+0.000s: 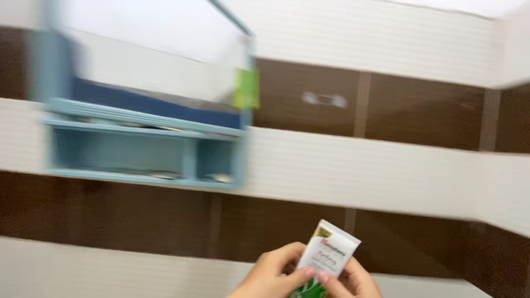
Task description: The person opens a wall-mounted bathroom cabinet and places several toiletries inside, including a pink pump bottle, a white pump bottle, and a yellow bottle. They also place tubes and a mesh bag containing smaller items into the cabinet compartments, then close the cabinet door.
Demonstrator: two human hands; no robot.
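White-and-green tube (327, 255) sits low in view, pinched by fingertips of the left hand (271, 273) and right hand (353, 280); such a shallow grip could let it slip. Beyond, a pale-blue wall cabinet (144, 144) hangs on striped tiles (386, 165).

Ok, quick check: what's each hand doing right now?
Left hand: closed on the white and green tube, thumb and fingers on its lower part.
Right hand: also holding the tube, from behind on its right side; mostly hidden.
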